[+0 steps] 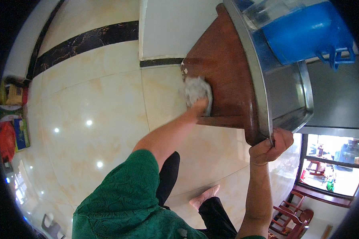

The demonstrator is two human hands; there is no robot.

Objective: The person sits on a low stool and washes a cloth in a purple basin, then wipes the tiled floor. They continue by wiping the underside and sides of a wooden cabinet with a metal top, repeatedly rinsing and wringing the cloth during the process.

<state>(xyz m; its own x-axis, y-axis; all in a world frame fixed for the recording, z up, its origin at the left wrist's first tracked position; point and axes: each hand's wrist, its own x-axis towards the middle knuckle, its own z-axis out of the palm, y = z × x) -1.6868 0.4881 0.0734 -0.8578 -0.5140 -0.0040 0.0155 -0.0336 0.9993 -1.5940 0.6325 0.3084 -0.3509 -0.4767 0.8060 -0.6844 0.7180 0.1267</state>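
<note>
A reddish-brown wooden cabinet (224, 59) stands against the wall, with a metal tray (261, 74) on its top. My left hand (199, 104) presses a grey-white cloth (196, 89) against the low part of the cabinet's side; hand and cloth are blurred. My right hand (272, 146) is closed around the near corner of the metal tray, beside the cabinet's rounded top edge. On the tray lies a blue plastic container (305, 33) with a handle, next to a clear plastic container (266, 13).
Glossy tiled floor (92, 98) with a dark marble band spreads to the left. A red bag (6, 140) and boxes (15, 95) are at the far left. Wooden chairs (293, 212) stand at lower right below a window (332, 161). My bare foot (205, 197) is near the cabinet.
</note>
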